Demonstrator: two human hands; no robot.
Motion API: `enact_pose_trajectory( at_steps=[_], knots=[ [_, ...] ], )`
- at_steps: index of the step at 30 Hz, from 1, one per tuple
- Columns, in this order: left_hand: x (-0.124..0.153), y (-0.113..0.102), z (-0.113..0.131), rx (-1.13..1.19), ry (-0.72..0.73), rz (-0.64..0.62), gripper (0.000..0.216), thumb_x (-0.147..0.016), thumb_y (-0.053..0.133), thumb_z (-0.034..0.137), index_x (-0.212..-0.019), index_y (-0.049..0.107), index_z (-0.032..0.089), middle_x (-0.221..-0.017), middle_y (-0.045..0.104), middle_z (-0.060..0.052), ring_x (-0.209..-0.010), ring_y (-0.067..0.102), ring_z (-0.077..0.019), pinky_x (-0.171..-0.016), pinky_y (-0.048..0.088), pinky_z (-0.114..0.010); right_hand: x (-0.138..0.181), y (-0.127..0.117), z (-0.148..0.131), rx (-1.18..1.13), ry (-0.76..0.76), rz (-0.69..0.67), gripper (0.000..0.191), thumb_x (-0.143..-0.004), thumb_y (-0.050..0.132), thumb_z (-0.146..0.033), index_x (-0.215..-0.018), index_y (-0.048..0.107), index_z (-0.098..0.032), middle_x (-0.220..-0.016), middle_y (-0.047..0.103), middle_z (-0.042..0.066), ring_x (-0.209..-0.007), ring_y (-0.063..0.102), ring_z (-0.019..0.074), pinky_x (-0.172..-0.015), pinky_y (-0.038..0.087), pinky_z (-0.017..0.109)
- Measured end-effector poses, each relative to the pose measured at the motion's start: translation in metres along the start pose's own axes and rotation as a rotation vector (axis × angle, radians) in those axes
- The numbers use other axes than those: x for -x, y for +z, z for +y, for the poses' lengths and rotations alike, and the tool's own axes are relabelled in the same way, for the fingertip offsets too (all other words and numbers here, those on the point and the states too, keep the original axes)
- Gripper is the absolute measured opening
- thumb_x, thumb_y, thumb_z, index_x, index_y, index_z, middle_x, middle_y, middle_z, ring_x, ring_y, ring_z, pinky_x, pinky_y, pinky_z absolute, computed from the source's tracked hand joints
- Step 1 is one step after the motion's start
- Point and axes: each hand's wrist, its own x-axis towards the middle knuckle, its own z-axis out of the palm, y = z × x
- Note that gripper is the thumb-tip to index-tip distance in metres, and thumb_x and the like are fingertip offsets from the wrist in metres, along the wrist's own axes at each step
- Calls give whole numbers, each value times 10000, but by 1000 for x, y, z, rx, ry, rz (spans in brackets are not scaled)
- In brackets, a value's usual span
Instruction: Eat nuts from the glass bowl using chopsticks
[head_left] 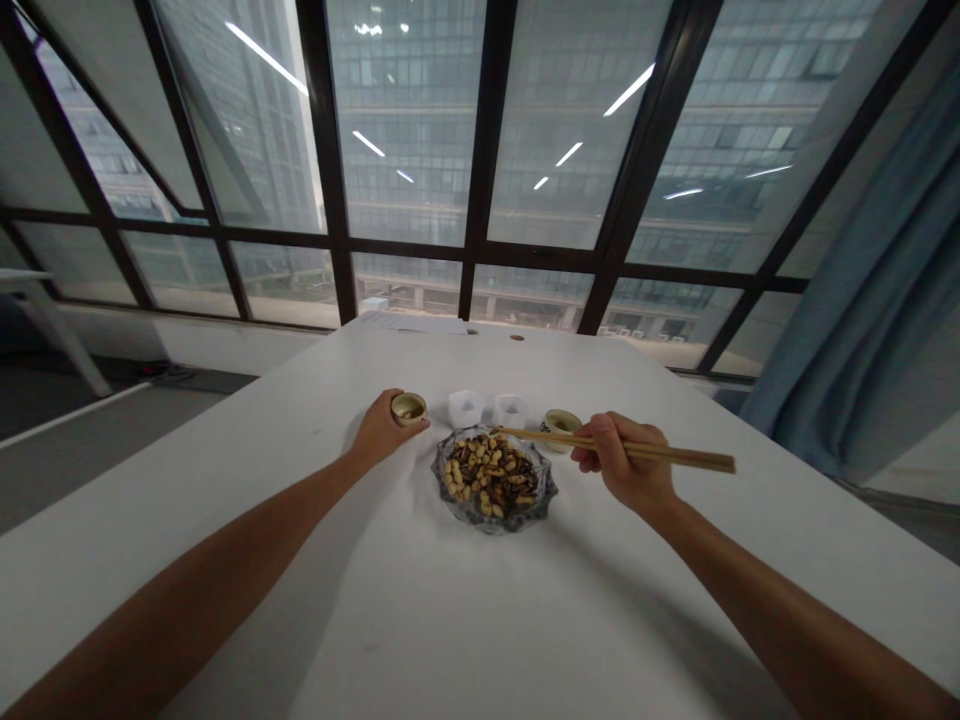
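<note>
My left hand [381,432] is wrapped round a small greenish ceramic cup [409,408], with a little something in its bottom that I cannot make out. A pair of wooden chopsticks [675,456] is gripped in my right hand [624,458], their tips pointing left over the far rim of a clear glass dish [495,522]. Peanuts in shells and dark seeds [491,470] are heaped in that dish. Behind the chopsticks stands a second ceramic cup [561,424], partly hidden by them. Two small white cups [466,408] sit side by side just beyond the dish.
Everything stands on a white table [450,620]. Papers [412,322] and a small brown round thing [517,338] lie at its far edge, before large dark-framed windows [472,200]. A blue curtain [862,300] hangs at the right; another white table [64,330] stands at the left.
</note>
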Motion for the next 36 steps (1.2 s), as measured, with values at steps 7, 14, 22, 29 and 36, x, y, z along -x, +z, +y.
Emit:
enact_pose_trajectory(
  at_steps=[7, 14, 22, 29, 36],
  knots=[
    [-2, -5, 1, -23, -178, -109, 754, -695, 754, 609, -1268, 500, 190, -1176, 701, -109, -1050, 686, -259, -903, 534, -354, -5, -2, -5, -135, 144, 46, 594, -876, 560, -719, -645, 663, -181, -467, 644, 38, -335, 567, 132, -318, 454, 228],
    [-31, -6, 26, -265, 62, -185, 818, -759, 686, 662, -1378, 473, 172, -1395, 600, -189, -1283, 569, -370, -1068, 431, -494, -15, 1, 7, -357, 407, 153, 611, -773, 640, -771, -645, 634, -174, -446, 612, 37, -307, 516, 129, -282, 394, 233],
    [-62, 36, 65, -209, 183, -469, 771, -769, 715, 566, -1394, 434, 212, -1289, 686, -186, -1135, 682, -347, -929, 520, -445, -19, -1, 32, -480, 508, 201, 597, -737, 690, -756, -644, 620, -171, -441, 593, 22, -310, 495, 116, -281, 366, 223],
    [-58, 33, 67, -172, 457, -438, 765, -728, 765, 324, -1419, 453, 216, -1306, 654, -141, -1187, 627, -311, -1015, 490, -442, -22, -5, 28, -459, 463, 238, 596, -753, 672, -758, -648, 617, -173, -447, 600, 22, -305, 496, 115, -279, 371, 222],
    [-51, 25, 68, -249, 541, -417, 720, -787, 717, 350, -1443, 452, 217, -1330, 616, -149, -1223, 592, -306, -1047, 477, -442, -24, -8, 30, -473, 441, 247, 575, -776, 671, -734, -655, 628, -173, -450, 598, 16, -310, 496, 114, -286, 367, 222]
  ],
)
